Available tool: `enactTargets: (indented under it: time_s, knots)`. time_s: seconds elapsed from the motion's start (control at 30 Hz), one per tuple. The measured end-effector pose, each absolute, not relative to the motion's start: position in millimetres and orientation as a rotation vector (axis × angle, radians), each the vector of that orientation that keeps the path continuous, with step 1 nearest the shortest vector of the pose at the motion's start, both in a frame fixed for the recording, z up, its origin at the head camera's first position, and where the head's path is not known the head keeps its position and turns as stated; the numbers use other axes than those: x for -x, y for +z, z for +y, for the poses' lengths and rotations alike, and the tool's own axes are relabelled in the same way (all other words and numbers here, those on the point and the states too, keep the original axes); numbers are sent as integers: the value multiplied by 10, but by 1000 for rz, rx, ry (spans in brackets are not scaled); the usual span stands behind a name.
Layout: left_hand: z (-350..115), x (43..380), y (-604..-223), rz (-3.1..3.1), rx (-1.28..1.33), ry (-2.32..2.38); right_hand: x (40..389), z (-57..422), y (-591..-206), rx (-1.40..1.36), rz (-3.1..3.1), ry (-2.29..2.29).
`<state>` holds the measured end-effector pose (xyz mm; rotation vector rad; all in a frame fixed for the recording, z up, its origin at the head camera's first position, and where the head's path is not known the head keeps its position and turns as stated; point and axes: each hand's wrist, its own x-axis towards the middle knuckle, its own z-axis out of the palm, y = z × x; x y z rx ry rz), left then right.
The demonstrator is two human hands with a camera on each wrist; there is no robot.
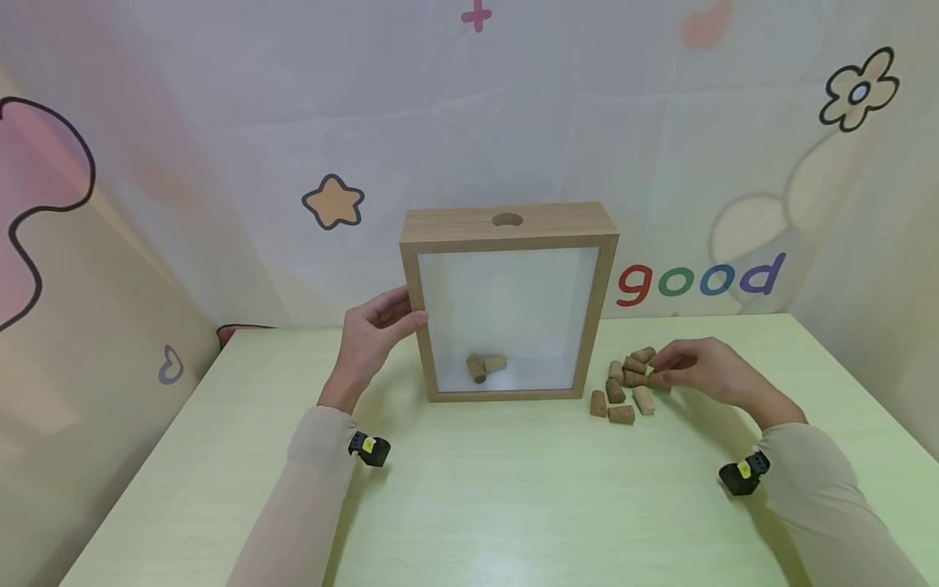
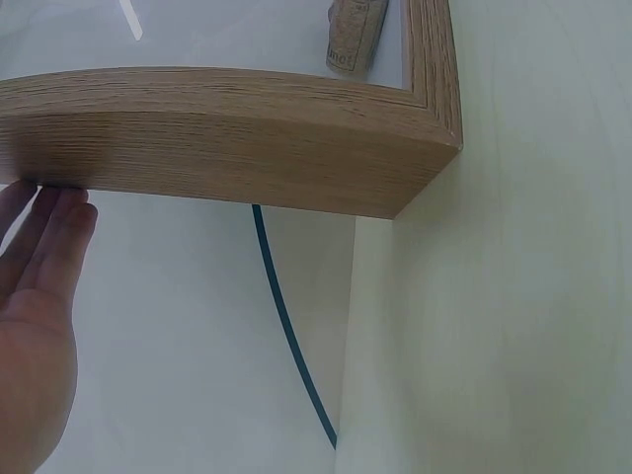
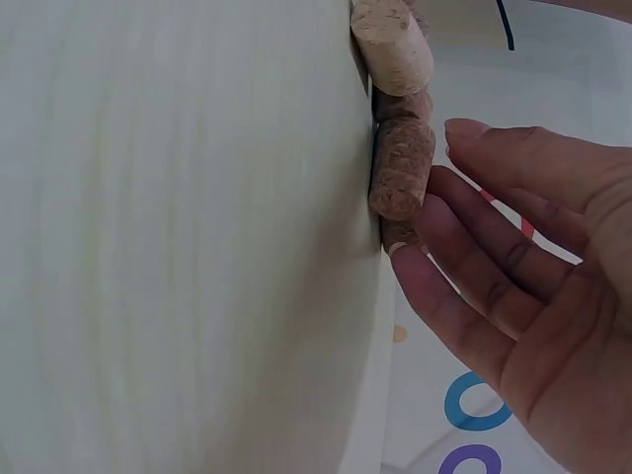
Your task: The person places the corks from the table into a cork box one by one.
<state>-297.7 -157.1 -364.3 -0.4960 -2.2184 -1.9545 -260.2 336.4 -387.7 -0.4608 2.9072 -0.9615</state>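
An upright wooden shadow box (image 1: pixel 509 240) with a clear front and a round hole in its top stands on the table. Two corks (image 1: pixel 495 364) lie inside at its bottom. My left hand (image 1: pixel 370 338) holds the box's left side, thumb on the front edge and fingers toward the back. Beside the box's right side, my right hand (image 1: pixel 707 371) reaches a loose group of corks (image 1: pixel 621 414). In the right wrist view its fingertips touch or nearly touch a brown cork (image 3: pixel 403 168), while the thumb stands apart from it. Part of the group is hidden by the hand.
The pale green tabletop (image 1: pixel 469 489) spreads in front of the box. A printed cloth (image 1: pixel 293 98) with a star, a flower and the word "good" hangs right behind. Small black cameras (image 1: pixel 369 449) sit on both wrists.
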Motion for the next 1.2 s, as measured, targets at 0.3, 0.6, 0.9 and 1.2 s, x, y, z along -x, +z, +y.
enactTargets:
  time_s: [0.3, 0.6, 0.9, 1.2]
  knots:
    - [-1598, 2972, -3636, -2217, 485, -1959, 2654, 3315, -3908, 474, 2835, -916]
    - [-1608, 2976, -3634, -2200, 502, -1955, 2615, 3290, -3744, 467, 2882, -873]
    - [-1556, 2989, -3642, -2198, 529, -1976, 2533, 3219, -3409, 428, 3012, -970]
    - [-1581, 2987, -3629, -2198, 536, -1965, 2607, 2997, -2815, 432, 3178, -1179]
